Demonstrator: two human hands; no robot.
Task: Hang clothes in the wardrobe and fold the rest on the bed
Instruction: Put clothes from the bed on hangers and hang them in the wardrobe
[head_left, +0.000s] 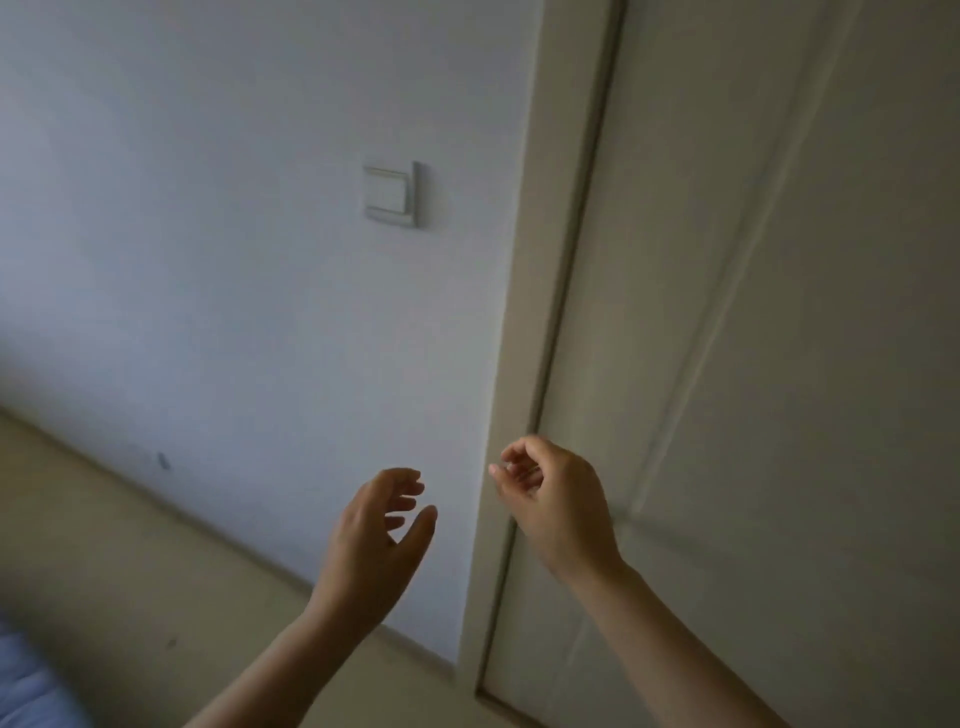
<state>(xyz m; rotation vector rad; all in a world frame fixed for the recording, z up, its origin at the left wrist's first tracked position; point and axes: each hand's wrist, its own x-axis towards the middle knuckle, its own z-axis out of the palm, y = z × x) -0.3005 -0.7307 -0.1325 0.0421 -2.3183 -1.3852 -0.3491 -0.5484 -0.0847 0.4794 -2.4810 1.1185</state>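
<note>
Both empty: left hand (379, 535) grip spread loosely, right hand (556, 504) grip loosely curled (near door (779, 312)).

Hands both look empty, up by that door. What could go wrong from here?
The left hand and right hand hold nothing, so the task may stall with no garment in hand. The right hand hovers in front of the closed door; it might knock against it. No handle shows, so opening it could mean fumbling.

A room in a home. A plain white painted wall (208, 234) carries a square pale rocker light switch (390, 195). Beside it stands a cream panelled door (779, 312) above beige flooring (104, 545).
</note>
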